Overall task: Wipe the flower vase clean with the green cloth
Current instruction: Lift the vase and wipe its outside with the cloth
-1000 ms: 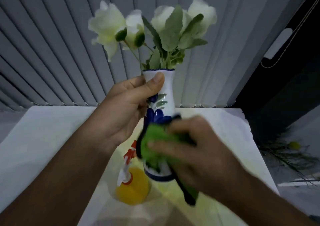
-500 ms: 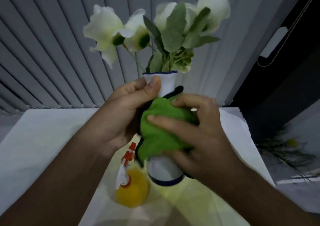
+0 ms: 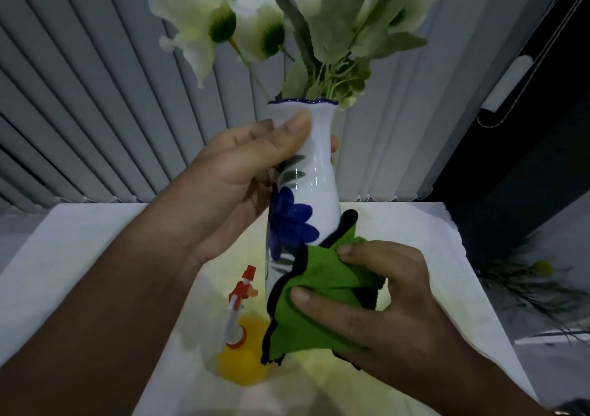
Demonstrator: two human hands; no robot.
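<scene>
A white flower vase point(image 3: 314, 173) with a blue painted flower and a blue wavy rim is held up above the table, full of white flowers and green leaves point(image 3: 322, 23). My left hand point(image 3: 236, 185) grips its neck and upper body from the left, thumb just under the rim. My right hand point(image 3: 376, 304) presses a bunched green cloth point(image 3: 316, 310) with a black edge around the vase's lower part. The cloth hides the vase's base.
A spray bottle point(image 3: 239, 345) with yellow liquid and a red-and-white nozzle stands on the white table point(image 3: 79, 256) below my left wrist. Grey vertical blinds point(image 3: 95, 96) hang behind. At the right is a dark opening, with stems point(image 3: 536, 275) lying on the floor.
My right hand has slid the green cloth down from the vase's middle to its lower part, baring the blue flower. The vase is now nearer the camera. My left hand's grip is unchanged.
</scene>
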